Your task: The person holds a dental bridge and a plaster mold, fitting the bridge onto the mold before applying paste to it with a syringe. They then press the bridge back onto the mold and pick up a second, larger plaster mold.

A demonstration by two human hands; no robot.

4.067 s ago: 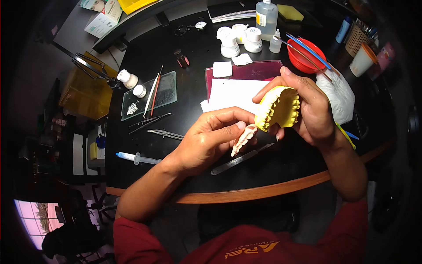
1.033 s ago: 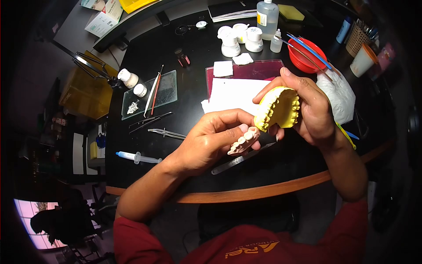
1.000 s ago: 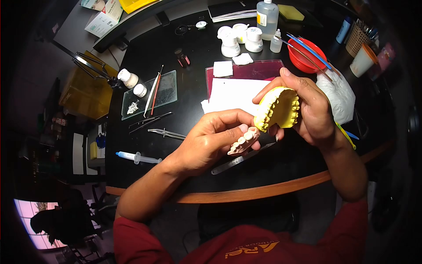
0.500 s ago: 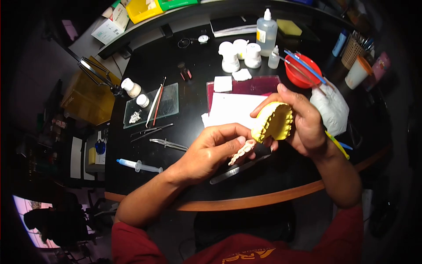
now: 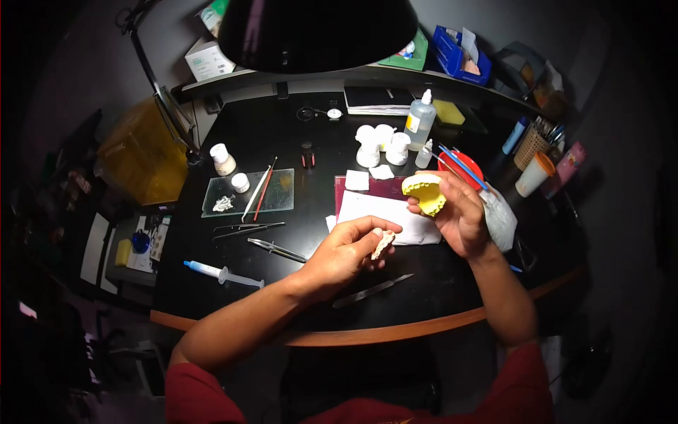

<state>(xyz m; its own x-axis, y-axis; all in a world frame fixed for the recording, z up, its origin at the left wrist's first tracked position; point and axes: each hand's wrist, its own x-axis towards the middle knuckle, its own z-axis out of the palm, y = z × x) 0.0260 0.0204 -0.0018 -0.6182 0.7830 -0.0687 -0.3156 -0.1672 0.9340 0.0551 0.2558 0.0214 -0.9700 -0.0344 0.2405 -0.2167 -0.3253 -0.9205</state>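
A pale pinkish row of dental crowns (image 5: 383,244) is pinched between the thumb and fingers of my left hand (image 5: 346,247). In my right hand (image 5: 462,219) is a yellow dental cast (image 5: 425,196), tilted so that its toothed arch shows. The two pieces are apart, with a gap between my hands. Under them lies a white cloth or paper (image 5: 374,208), partly over a dark red tray (image 5: 402,184). A scalpel (image 5: 373,290) rests on the black table in front of my hands.
On the left are a glass slab (image 5: 275,198) with thin tools, tweezers (image 5: 275,249) and a syringe (image 5: 222,273). White jars (image 5: 397,149), a clear bottle (image 5: 420,121) and a red bowl (image 5: 472,168) stand behind. A black lamp shade (image 5: 318,35) hangs overhead.
My hands have moved apart, separating the cast from the row of crowns. The cast has turned in my right hand. My view has tilted up, bringing the lamp shade in.
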